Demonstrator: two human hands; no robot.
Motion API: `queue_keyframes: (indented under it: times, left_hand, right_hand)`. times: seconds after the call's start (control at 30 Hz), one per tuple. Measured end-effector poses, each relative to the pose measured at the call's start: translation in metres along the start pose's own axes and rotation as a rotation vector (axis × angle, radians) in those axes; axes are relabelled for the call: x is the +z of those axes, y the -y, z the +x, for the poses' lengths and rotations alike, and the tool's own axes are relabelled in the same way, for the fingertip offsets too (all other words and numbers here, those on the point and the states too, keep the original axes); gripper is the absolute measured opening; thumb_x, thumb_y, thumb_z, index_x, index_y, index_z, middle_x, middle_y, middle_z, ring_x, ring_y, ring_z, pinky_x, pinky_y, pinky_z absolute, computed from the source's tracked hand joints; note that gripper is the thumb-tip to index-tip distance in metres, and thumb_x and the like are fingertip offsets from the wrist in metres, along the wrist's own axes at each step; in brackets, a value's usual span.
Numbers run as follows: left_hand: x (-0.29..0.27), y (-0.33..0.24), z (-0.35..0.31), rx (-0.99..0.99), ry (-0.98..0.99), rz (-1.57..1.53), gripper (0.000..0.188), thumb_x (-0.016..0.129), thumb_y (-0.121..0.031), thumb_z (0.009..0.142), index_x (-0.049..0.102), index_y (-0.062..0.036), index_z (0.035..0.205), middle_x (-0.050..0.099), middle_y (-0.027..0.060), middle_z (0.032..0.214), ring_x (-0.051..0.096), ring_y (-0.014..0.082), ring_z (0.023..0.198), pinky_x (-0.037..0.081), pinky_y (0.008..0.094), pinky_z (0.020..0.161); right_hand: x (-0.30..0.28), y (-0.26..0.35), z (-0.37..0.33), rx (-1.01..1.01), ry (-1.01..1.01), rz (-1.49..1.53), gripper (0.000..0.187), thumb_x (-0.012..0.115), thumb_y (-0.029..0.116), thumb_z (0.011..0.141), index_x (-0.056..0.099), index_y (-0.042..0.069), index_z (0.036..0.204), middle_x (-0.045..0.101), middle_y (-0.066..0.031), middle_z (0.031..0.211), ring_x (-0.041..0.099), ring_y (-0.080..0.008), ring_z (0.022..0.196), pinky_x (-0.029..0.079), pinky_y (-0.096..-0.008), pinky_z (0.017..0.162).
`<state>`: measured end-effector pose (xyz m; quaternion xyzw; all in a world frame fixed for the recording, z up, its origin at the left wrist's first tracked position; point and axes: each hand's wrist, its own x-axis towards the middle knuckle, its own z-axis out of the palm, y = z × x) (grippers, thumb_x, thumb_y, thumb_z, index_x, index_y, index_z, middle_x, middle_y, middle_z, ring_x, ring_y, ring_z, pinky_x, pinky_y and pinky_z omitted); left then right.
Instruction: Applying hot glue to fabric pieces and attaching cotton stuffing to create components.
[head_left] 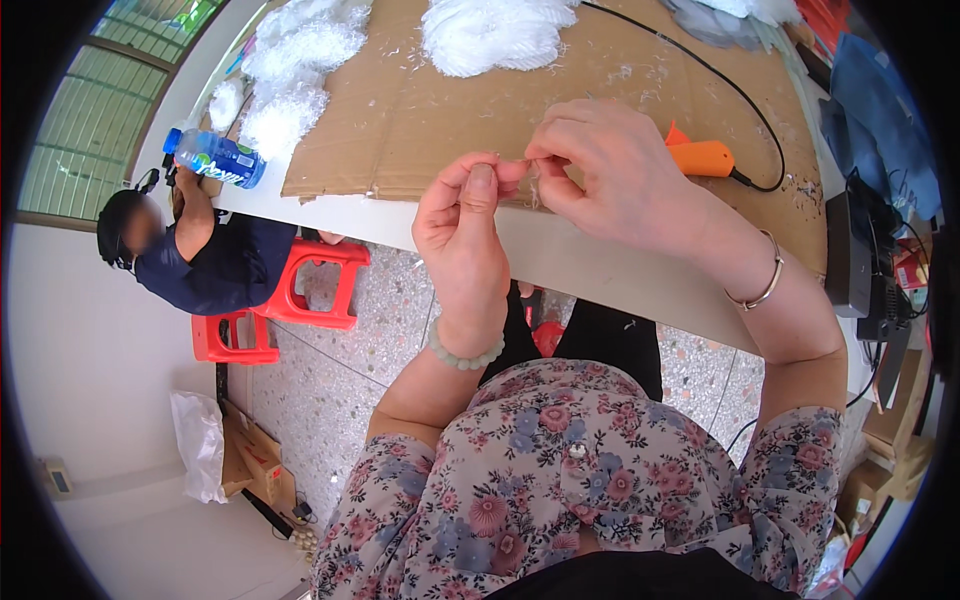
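Observation:
Over the near edge of the table, my left hand [465,240] and my right hand [615,175] meet with their fingertips pinched together. Between them there seems to be a tiny pale thing, too small for me to name. Just beyond my right hand lies an orange corded tool [703,158], partly hidden by that hand, its black cord [765,118] curving toward the far side. A cardboard sheet [400,120] covers the table under my hands, strewn with white scraps.
White fluffy bundles [490,35] and a clear, crinkled white heap [300,65] lie on the far side. A blue-labelled bottle [222,160] is at the left. A person [215,245] sits there beside red stools [325,285]. Dark boxes with cables [850,250] line the right edge.

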<state>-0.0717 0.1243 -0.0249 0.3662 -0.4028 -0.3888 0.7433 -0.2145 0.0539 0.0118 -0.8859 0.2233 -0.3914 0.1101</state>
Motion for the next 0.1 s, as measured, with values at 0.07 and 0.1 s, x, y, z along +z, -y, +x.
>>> queue_keyframes:
  times: [0.07, 0.1]
  left_hand:
    - [-0.0008, 0.0006, 0.0020, -0.030, 0.014, -0.131, 0.014, 0.052, -0.010, 0.094, 0.060, -0.0011, 0.101, 0.066, 0.0079, 0.088, 0.059, 0.0123, 0.082, 0.047, 0.0259, 0.077]
    - [-0.0014, 0.0001, 0.0019, -0.029, 0.012, -0.129, 0.014, 0.052, -0.010, 0.094, 0.060, -0.0011, 0.101, 0.066, 0.0079, 0.088, 0.059, 0.0123, 0.082, 0.047, 0.0259, 0.077]
  right_hand:
    - [-0.0029, -0.0021, 0.0003, -0.006, -0.032, -0.065, 0.010, 0.061, 0.008, 0.070, 0.058, 0.005, 0.079, 0.055, -0.0080, 0.070, 0.055, -0.0271, 0.065, 0.042, -0.0358, 0.055]
    - [-0.0037, -0.0063, 0.0016, -0.006, -0.054, -0.076, 0.011, 0.062, 0.009, 0.069, 0.058, 0.005, 0.079, 0.055, -0.0081, 0.070, 0.055, -0.0271, 0.065, 0.042, -0.0359, 0.055]
